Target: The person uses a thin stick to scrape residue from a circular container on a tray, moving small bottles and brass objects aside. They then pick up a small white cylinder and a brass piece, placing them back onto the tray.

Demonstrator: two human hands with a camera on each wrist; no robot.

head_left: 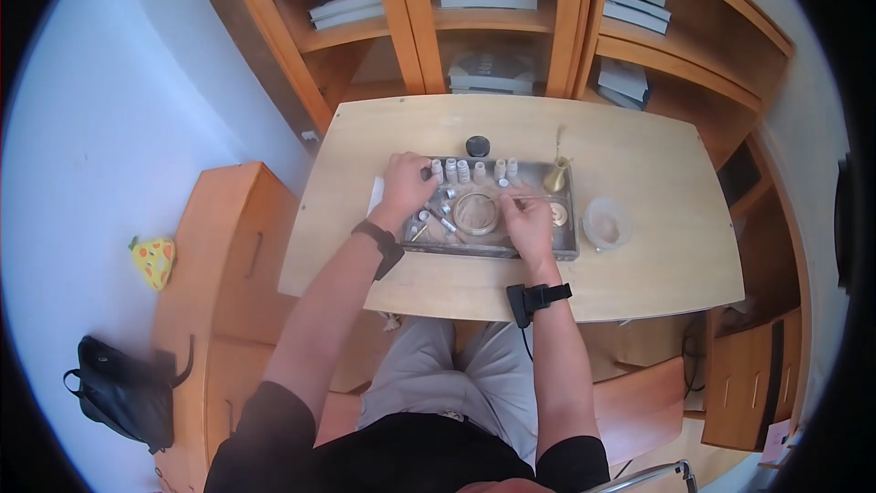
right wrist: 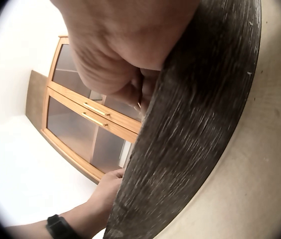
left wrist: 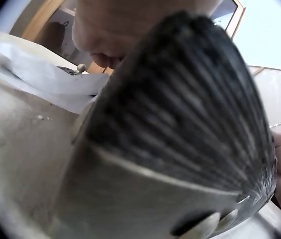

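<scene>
A dark shallow tray (head_left: 577, 236) with a wood-like grain lies on the table. My left hand (head_left: 409, 186) is at its far left corner, fingers curled at the leftmost small bottle (head_left: 437, 172) of a row; in the left wrist view the tray wall hides the fingertips. Over the tray's right half, my right hand (head_left: 529, 221) pinches a thin stick (head_left: 542, 197), which points left and right across the tray. Beside that hand is a round bowl (head_left: 475, 213) filled with brownish powder. Loose caps and a small labelled tube (head_left: 444, 221) lie left of the bowl.
A brass vase (head_left: 556, 177) holding thin tools stands in the tray's right corner, above a small round dish (head_left: 558, 214). Right of the tray stands a translucent tub (head_left: 607, 224). Behind the tray sits a black round container (head_left: 477, 146); white paper (head_left: 376, 192) lies left.
</scene>
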